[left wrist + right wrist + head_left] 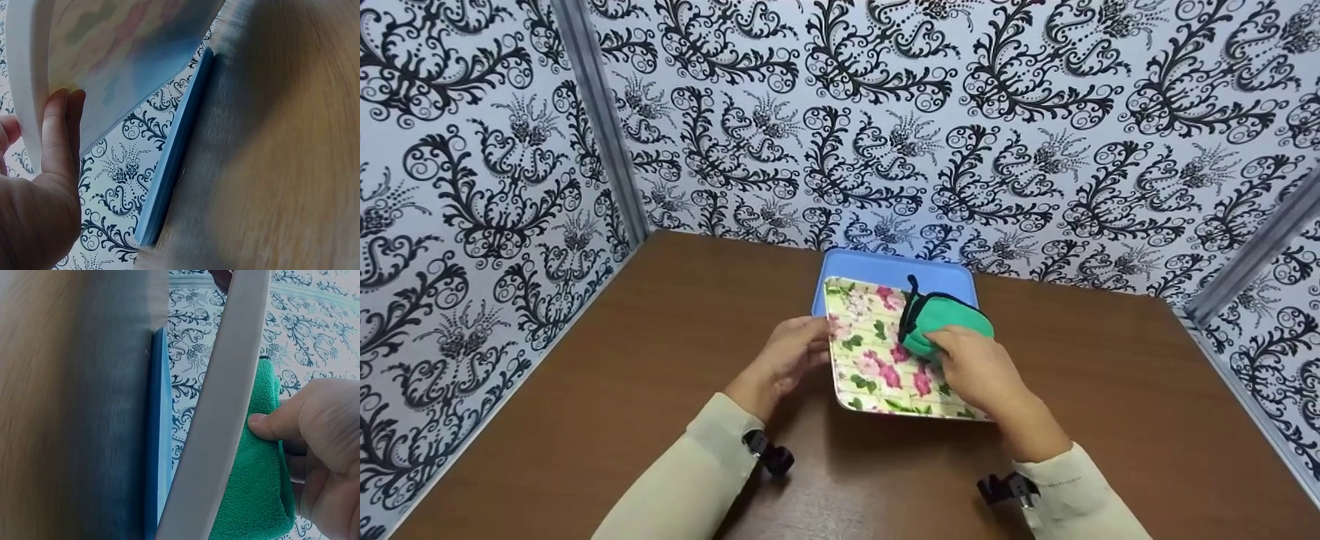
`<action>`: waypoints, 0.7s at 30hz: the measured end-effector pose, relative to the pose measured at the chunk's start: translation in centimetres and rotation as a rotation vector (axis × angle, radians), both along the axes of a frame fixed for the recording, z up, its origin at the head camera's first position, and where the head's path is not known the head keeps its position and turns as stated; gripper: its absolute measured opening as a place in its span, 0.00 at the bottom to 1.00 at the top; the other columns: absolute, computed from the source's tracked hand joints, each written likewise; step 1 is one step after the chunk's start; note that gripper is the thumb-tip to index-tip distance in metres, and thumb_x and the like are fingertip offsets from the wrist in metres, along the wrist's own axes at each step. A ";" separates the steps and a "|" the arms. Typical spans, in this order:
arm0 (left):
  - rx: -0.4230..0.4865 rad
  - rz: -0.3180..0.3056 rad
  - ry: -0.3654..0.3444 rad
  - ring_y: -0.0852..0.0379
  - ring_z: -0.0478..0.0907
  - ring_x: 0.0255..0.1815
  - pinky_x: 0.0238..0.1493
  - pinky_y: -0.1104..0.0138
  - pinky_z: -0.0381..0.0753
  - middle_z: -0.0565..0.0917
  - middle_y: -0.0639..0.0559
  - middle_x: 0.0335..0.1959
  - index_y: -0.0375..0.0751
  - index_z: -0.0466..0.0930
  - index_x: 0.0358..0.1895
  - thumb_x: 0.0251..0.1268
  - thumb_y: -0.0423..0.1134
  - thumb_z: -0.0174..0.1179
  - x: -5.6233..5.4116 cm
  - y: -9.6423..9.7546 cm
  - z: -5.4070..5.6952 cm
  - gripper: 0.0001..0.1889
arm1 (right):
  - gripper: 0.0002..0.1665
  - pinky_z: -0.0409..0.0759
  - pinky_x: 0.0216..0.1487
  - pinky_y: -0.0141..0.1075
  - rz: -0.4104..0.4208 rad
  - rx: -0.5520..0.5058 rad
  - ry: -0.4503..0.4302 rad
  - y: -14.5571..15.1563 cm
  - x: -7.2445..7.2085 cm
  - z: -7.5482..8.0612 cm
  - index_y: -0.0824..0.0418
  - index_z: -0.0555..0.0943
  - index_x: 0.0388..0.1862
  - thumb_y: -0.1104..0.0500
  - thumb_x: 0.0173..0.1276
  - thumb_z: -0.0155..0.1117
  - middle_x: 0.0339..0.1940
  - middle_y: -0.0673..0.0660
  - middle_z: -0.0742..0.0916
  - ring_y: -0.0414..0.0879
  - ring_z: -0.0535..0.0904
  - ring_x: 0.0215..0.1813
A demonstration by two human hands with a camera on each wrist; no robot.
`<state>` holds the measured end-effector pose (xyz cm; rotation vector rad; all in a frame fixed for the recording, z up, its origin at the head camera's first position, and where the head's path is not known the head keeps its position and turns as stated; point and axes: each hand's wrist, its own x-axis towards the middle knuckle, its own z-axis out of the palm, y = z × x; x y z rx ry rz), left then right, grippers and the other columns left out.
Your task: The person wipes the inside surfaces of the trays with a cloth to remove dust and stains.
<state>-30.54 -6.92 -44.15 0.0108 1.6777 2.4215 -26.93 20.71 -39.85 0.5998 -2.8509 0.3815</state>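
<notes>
My left hand (pixel 791 356) grips the left edge of a floral tray (pixel 866 375) with pink blossoms and green leaves, tilted up over the table. In the left wrist view, its fingers (pixel 56 135) lie against the tray's pale underside with the thumb on the other side of the rim. A green terry cleaning cloth (pixel 952 319) with black trim and a small black loop is pinched in my right hand (pixel 982 371). The cloth overlaps the tray's patterned face, and the right wrist view shows the thumb pressing on its fluffy side beside the white rim (pixel 225 382).
Behind the floral tray, a blue tray (pixel 900 266) lies on the brown wooden table (pixel 697 300) near the back wall. Black-and-white patterned walls (pixel 885 135) enclose the table at the back and sides. Each wrist carries a small black camera (pixel 776 457).
</notes>
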 end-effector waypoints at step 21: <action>0.003 -0.001 -0.001 0.56 0.87 0.35 0.39 0.66 0.89 0.89 0.50 0.32 0.29 0.82 0.47 0.66 0.33 0.60 0.0 0.0 0.2 0.11 | 0.18 0.85 0.58 0.54 0.082 -0.052 0.125 -4.5 -0.5 0.2 0.58 0.87 0.59 0.67 0.74 0.62 0.51 0.57 0.91 0.57 0.87 0.56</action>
